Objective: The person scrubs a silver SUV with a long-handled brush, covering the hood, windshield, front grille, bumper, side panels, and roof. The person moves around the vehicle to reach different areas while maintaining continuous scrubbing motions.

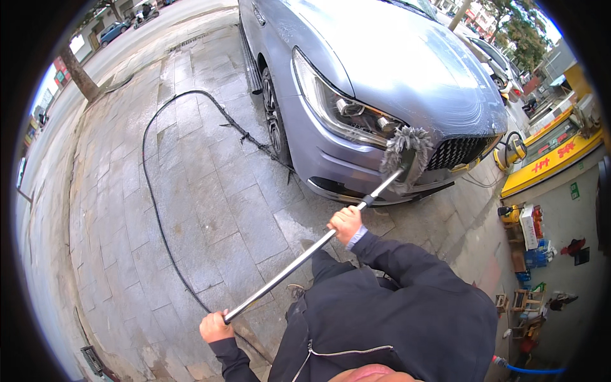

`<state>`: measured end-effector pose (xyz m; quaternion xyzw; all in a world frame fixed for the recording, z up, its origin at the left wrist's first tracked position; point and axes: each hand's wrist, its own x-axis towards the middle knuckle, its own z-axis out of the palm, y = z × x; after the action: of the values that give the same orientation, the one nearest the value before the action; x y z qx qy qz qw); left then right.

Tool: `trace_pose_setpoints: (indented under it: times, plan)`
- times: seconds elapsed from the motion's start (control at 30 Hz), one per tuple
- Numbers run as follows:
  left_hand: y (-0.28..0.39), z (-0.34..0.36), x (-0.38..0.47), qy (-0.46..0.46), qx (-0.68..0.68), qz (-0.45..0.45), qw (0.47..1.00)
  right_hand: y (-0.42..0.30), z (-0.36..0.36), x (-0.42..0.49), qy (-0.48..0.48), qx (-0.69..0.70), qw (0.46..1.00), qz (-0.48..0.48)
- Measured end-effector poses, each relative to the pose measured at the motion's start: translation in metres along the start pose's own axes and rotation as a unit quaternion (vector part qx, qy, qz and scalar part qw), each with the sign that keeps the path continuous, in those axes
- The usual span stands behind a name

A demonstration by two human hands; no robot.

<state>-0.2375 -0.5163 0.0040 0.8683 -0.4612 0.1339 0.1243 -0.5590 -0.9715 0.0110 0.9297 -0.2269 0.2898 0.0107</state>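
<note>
A long metal pole (pixel 281 276) runs slantwise in front of my body. At its lower end, my left hand (pixel 216 327) is closed around the dark grip. Further up, just below the dark collar (pixel 367 200), my right hand (pixel 346 224) grips the shaft. The far end carries a grey shaggy mop head (pixel 409 143), which rests against the front of a silver-blue car (pixel 353 160). It lies between the headlight (pixel 343 107) and the dark grille (pixel 460 152). Wet, streaky marks show on the hood (pixel 429 62).
A black hose (pixel 152 191) loops across the wet paving (pixel 215 191) to the front wheel (pixel 273 112). To the right stand a yellow-and-black machine (pixel 513 152), a yellow sign board (pixel 553 157) with writing, and cluttered goods. A tree trunk (pixel 79 71) rises at left.
</note>
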Motion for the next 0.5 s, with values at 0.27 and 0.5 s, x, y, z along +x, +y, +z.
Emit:
trace_pose_setpoints:
  times: [0.27,0.5]
  plan:
    - [-0.068,-0.050,-0.079,-0.120,0.039,-0.170,0.977,-0.092,0.062,0.101,-0.010,0.154,0.975,-0.161]
    - [0.013,-0.010,-0.062,-0.188,-0.077,-0.201,0.958,-0.014,-0.037,0.139,0.021,0.035,0.979,-0.199]
